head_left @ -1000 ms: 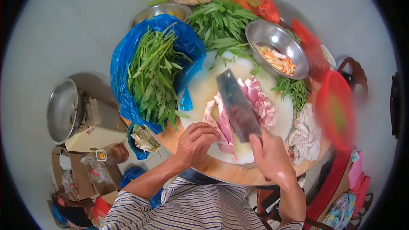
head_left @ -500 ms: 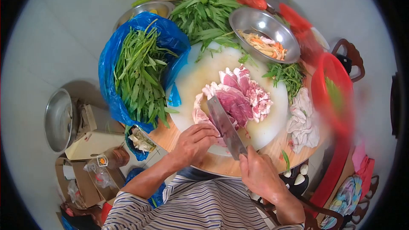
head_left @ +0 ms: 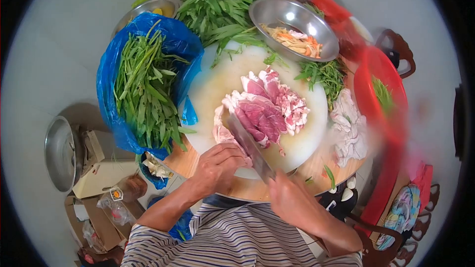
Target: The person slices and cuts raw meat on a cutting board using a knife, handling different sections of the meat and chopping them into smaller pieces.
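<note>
My right hand [head_left: 288, 195] is closed round the handle of a cleaver [head_left: 251, 149], its blade slanting up to the left, down beside the raw meat. My left hand [head_left: 221, 164] presses with curled fingertips on a pale strip of meat [head_left: 227, 133] just left of the blade. Sliced red meat [head_left: 260, 114] lies to the right of the blade, with a fatty pile [head_left: 293, 109] beside it. All of it rests on a round white cutting board [head_left: 210, 89].
A blue bag [head_left: 106, 81] of leafy greens [head_left: 144, 89] stands left of the board. Behind it are more greens [head_left: 217, 10] and a metal bowl [head_left: 289, 12] with sliced vegetables. A crumpled cloth [head_left: 348, 128] and a red basket [head_left: 381, 89] are on the right.
The view has shifted, so the table sits further left. The cleaver has moved off the meat's middle to the left strip, its blade now edge-down, and the cut slices show to its right.
</note>
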